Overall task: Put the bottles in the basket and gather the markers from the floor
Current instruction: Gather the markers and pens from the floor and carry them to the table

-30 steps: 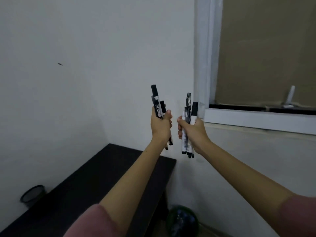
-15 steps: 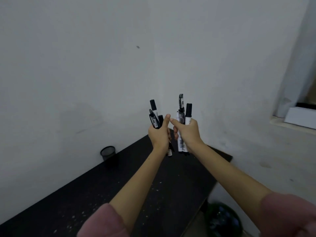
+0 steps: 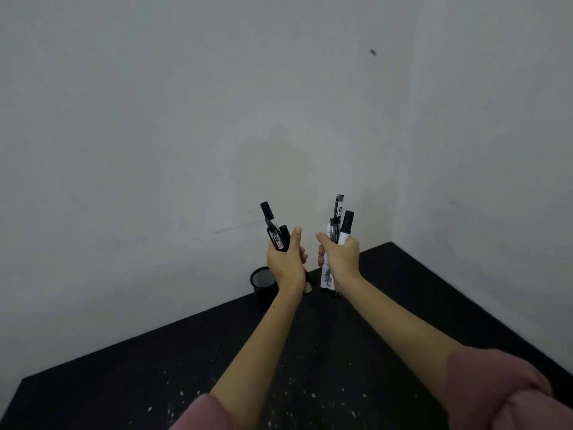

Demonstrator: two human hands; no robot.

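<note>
Your left hand and right hand each clasp an upright bundle of markers above the dark surface. They're light, stiff, smooth-barrelled; grip mid-barrel firmly so none slide out.

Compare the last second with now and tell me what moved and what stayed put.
The view swung left: the window and the dark ball on the floor left the frame, and the black cup slid from far left to just beside the left hand. The black table now fills the lower frame. The thumbs drew slightly apart. Unchanged: left hand grips its markers, right hand grips its marker bundle, all upright; nothing released.
</note>
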